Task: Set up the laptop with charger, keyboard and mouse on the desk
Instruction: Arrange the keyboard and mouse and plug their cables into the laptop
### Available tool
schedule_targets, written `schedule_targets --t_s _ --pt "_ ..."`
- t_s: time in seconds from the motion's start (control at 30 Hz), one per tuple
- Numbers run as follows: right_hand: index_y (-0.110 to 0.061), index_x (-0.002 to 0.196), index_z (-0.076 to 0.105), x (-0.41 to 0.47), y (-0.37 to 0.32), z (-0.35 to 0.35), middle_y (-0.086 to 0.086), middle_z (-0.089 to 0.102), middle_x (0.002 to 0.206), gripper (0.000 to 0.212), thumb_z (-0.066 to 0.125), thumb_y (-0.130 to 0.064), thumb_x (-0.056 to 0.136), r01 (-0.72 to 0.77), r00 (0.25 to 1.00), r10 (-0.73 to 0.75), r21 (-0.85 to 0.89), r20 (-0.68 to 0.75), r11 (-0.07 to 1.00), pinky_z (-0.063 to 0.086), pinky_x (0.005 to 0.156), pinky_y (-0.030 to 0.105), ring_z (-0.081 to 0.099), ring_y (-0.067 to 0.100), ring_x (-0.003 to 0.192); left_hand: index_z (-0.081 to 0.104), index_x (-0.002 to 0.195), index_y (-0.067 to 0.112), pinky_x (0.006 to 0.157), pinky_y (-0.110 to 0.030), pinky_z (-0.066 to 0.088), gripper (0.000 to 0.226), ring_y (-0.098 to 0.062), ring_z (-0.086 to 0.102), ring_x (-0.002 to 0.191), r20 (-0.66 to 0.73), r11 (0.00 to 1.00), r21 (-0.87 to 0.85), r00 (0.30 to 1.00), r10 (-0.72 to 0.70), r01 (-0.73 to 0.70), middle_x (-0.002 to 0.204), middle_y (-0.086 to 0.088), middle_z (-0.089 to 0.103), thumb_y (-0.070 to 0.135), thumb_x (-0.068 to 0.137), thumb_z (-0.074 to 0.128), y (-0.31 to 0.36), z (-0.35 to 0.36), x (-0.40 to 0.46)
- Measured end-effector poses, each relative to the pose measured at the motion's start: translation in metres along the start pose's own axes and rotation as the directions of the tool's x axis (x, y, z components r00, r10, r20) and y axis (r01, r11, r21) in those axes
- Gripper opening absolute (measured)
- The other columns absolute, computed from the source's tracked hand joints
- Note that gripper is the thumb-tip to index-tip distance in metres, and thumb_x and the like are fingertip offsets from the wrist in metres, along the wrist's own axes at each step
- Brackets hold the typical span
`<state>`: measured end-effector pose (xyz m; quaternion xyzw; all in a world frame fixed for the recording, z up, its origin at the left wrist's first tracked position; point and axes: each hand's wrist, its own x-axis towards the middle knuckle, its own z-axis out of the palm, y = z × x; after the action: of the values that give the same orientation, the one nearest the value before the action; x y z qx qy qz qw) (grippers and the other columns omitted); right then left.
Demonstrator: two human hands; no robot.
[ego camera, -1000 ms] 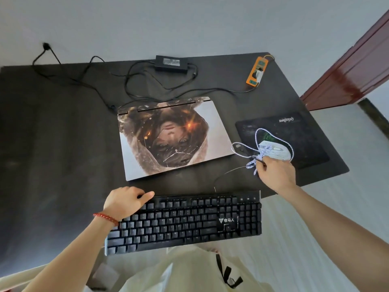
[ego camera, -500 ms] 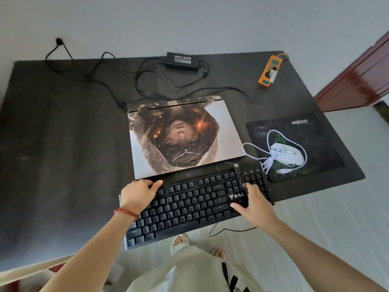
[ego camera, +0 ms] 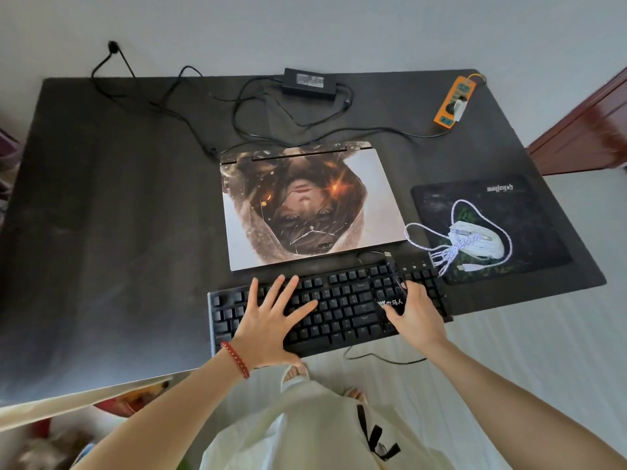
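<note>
A closed laptop [ego camera: 305, 205] with a printed picture on its lid lies mid-desk. Just in front of it sits a black keyboard [ego camera: 339, 300], its front edge slightly over the desk's edge. My left hand [ego camera: 271, 320] rests flat on the keys, fingers spread. My right hand [ego camera: 415, 310] is on the keyboard's right part, fingers curled, pinching the keyboard cable, whose USB plug [ego camera: 389, 255] lies past the top row. A white mouse [ego camera: 481, 242] with a bundled cord sits on a dark mouse pad [ego camera: 529, 225]. The charger brick [ego camera: 308, 83] lies at the back.
The black desk [ego camera: 118, 215] has open surface on its left half. An orange power strip [ego camera: 453, 103] lies at the back right, with charger cables looping behind the laptop. A red-brown door [ego camera: 583, 130] stands on the right. A white bag [ego camera: 322, 429] hangs below me.
The keyboard slid further onto the desk, up to the laptop. My left hand went from gripping its edge to lying flat. My right hand came from the mouse pad to the keyboard with the cable.
</note>
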<state>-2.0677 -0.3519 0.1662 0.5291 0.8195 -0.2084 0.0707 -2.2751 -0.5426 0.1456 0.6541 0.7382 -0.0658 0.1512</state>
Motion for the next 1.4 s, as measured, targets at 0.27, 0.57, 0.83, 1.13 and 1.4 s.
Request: schedule_targets --t_s 0.27,0.57,0.83,1.13,1.4 --pt "-0.005 0.133 0.036 0.01 -0.002 -0.006 0.015 0.045 0.129 0.058 0.062 -0.029 0.086 0.008 1.0 -0.007 0.081 -0.013 0.997 0.047 0.084 0.041 0.053 0.032 0.112 0.005 0.143 0.047 0.108 -0.063 -0.008 0.098 -0.032 0.002 0.144 -0.047 0.999 -0.017 0.998 -0.032 0.031 0.158 -0.009 -0.004 0.074 0.063 0.055 -0.006 -0.005 0.012" --pt "-0.01 0.127 0.053 0.007 0.01 -0.023 0.008 0.063 0.121 0.035 0.036 -0.022 0.099 0.071 0.977 -0.036 0.16 -0.211 0.985 0.047 0.083 0.039 0.061 0.032 0.106 0.015 0.142 0.047 0.11 -0.061 0.008 0.097 -0.032 0.013 0.143 -0.059 1.0 -0.01 0.998 -0.012 0.011 0.157 -0.009 0.006 0.075 0.06 0.057 -0.015 -0.016 0.015" --pt "-0.011 0.098 0.062 0.028 0.005 -0.065 0.004 0.061 0.074 0.026 0.042 -0.028 0.097 -0.062 0.935 0.134 0.221 -0.329 0.973 0.035 0.063 0.031 0.06 0.035 0.08 0.032 0.138 0.044 0.104 -0.063 0.024 0.095 -0.034 0.035 0.135 -0.046 0.999 0.001 0.998 -0.038 0.038 0.152 -0.012 0.028 0.074 0.053 0.061 -0.009 -0.024 0.012" --pt "-0.01 0.1 0.061 0.045 0.011 -0.082 0.013 0.067 0.096 0.028 0.038 -0.025 0.098 -0.136 0.924 0.144 0.049 -0.355 0.99 0.033 0.065 0.032 0.06 0.037 0.089 0.007 0.141 0.05 0.111 -0.059 0.005 0.097 -0.029 0.009 0.144 -0.02 0.999 -0.029 0.999 -0.044 0.044 0.158 -0.007 0.001 0.075 0.06 0.052 -0.008 -0.016 0.013" --pt "-0.005 0.087 0.057 0.056 0.01 -0.092 0.014 0.064 0.092 0.029 0.036 -0.021 0.097 -0.152 0.93 0.136 -0.018 -0.343 0.988 0.032 0.062 0.031 0.053 0.035 0.074 -0.003 0.14 0.051 0.112 -0.057 -0.001 0.098 -0.026 0.0 0.144 0.006 0.997 -0.046 0.998 -0.058 0.058 0.158 -0.005 -0.009 0.074 0.061 0.051 -0.008 -0.013 0.015"
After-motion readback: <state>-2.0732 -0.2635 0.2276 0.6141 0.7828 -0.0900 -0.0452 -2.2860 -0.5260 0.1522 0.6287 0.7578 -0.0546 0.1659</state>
